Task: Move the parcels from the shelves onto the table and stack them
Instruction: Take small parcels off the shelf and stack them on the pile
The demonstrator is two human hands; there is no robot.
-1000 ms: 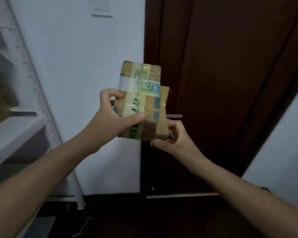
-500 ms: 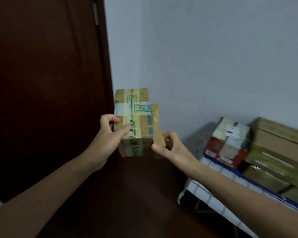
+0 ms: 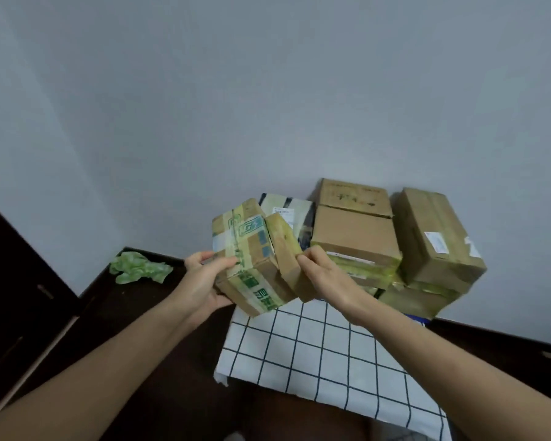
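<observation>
Now the left hand (image 3: 204,281) curls its fingers and thumb round a big cardboard parcel (image 3: 248,259) with green tape, up in the air above the left side of the table (image 3: 315,351) with the checked cloth. The right hand (image 3: 323,275) pinches a thin cardboard parcel (image 3: 287,256) that touches the big one. More stacked parcels (image 3: 353,237) sit at the back of the table. Crumpled green plastic (image 3: 137,268) lies left of the table.

Two bare arms are showing.
Left hand (image 3: 204,281) and right hand (image 3: 323,275) are running into slim forearms, uncovered right to the frame's edge.
</observation>
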